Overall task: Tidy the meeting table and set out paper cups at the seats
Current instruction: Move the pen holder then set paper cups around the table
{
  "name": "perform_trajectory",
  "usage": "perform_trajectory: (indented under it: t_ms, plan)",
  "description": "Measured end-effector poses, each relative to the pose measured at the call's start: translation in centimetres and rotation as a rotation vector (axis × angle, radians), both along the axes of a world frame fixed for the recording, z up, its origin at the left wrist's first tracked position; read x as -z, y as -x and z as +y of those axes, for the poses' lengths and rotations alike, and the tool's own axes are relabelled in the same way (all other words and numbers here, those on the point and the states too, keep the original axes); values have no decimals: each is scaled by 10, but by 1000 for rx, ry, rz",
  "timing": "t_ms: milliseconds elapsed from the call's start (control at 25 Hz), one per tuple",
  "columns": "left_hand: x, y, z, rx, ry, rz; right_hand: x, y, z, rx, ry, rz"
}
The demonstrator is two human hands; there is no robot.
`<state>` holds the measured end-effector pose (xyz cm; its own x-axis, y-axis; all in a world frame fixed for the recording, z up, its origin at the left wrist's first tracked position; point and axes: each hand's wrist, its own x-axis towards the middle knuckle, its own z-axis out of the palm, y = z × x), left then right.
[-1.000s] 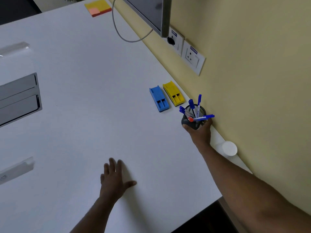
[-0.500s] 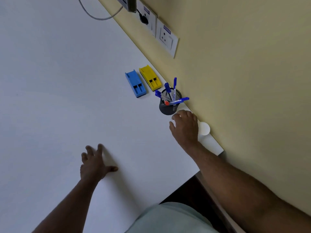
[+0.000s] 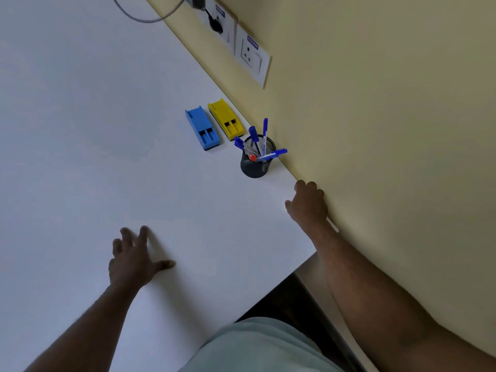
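Note:
My right hand (image 3: pixel 307 204) is at the wall edge of the white table (image 3: pixel 107 130), fingers curled down over a white paper cup (image 3: pixel 332 226). Only a thin white sliver of the cup shows beside my wrist. My left hand (image 3: pixel 134 260) lies flat on the table near the front edge, fingers spread and holding nothing. A black mesh pen holder (image 3: pixel 255 166) with several blue pens stands by the wall, a little beyond my right hand and apart from it.
A blue eraser (image 3: pixel 202 130) and a yellow eraser (image 3: pixel 225 120) lie side by side past the pen holder. Two wall sockets (image 3: pixel 252 56), one with a black plug (image 3: pixel 214 24), and a grey cable (image 3: pixel 145 18) are further back. The table's corner (image 3: pixel 312 253) is near my right forearm.
My right hand let go of the pen holder, drew back along the wall and came down over the paper cup. My left hand stayed flat on the table. The view tilted down.

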<state>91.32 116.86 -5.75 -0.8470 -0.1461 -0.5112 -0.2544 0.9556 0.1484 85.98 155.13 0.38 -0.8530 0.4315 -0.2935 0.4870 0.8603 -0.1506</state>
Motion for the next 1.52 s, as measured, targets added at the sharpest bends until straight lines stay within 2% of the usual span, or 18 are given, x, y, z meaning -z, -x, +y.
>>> perform_trajectory:
  t_ms: [80, 200, 280, 440, 560, 680, 760, 880, 1000, 1080, 1120, 1200, 1280, 1520]
  plan:
    - [-3, -2, 1, -48, -50, -33, -12, 6, -11, 82, 300, 6]
    - [-18, -3, 11, -247, -268, -33, -37, 13, -53, 321, 1102, 31]
    - [-35, -2, 19, -339, -485, 14, -48, 17, -87, 380, 1441, 2]
    - [-79, -1, 20, -610, -1158, 33, -55, 16, -166, 519, 1874, -166]
    - [-97, -2, 2, -715, -1385, 136, -57, 8, -219, 490, 2009, -347]
    - [-106, -12, -22, -809, -1554, 248, -54, -3, -263, 487, 2036, -505]
    - [-108, -18, -39, -871, -1582, 323, -50, -9, -283, 438, 1979, -587]
    - [-107, -25, -68, -959, -1541, 407, -44, -13, -308, 168, 1625, -609]
    - [-103, -33, -95, -1072, -1319, 484, -38, -8, -329, -166, 1145, -304]
    - [-96, -39, -112, -1055, -1003, 513, -36, -2, -346, -475, 967, -69]
    - [-92, -43, -119, -1025, -862, 514, -34, 2, -356, -634, 931, -10]
    - [-83, -50, -132, -977, -698, 502, -28, 5, -379, -864, 892, -11]
    - [-74, -55, -143, -948, -626, 511, -21, 6, -400, -983, 830, -64]
    - [-62, -70, -189, -910, -622, 524, -11, 8, -444, -1128, 760, -147]
